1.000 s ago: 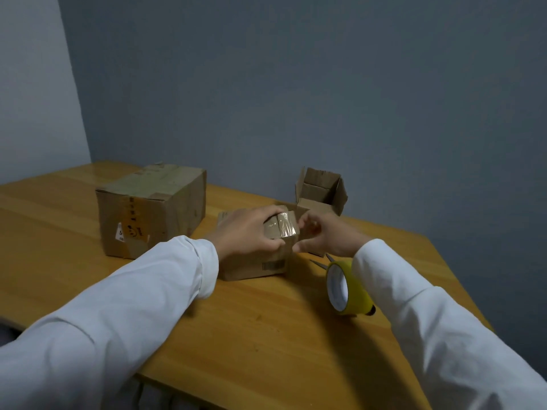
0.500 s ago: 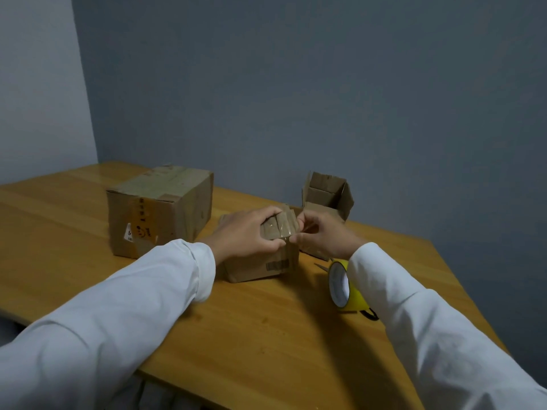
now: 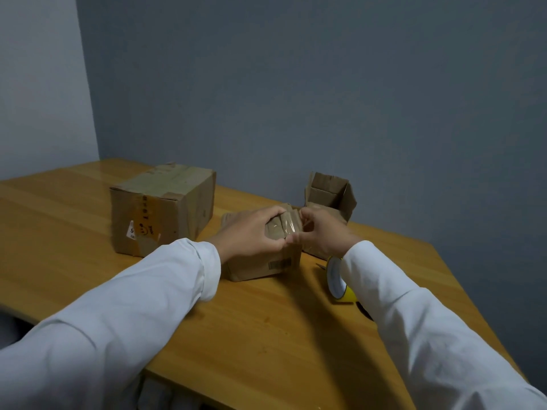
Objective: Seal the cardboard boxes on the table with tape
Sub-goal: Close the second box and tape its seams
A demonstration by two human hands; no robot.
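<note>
**A:** Three cardboard boxes were on the table (image 3: pixel 74 220) at that point, so how far had you actually got?

**B:** I'd say you were about mid-job. The big box (image 3: pixel 165 208), left of centre, already had tape across its top and down its front, so that one looked done. The small box (image 3: pixel 260 261) in the middle of the frame was the one you were working on. A strip of clear tape (image 3: pixel 285 224) lay over its closed top flaps. Your left hand (image 3: pixel 251 235) rested on the lid with its fingers curled down over the near edge, holding the box steady. Your right hand (image 3: pixel 322 232) was right beside it, fingertips pinching the tape's end at the box's right edge, thumbs nearly touching.

**A:** And the third?

**B:** The open box (image 3: pixel 330 193), just behind your right hand, had its flaps standing up and no tape that I could see. That one was still to do, once the middle strip got pressed flat.

**A:** Tape count?

**B:** One yellow tape roll (image 3: pixel 337 279), standing on edge just beside your right sleeve, right of centre. Something thin and metallic poked out next to it, too small to tell what.
</note>
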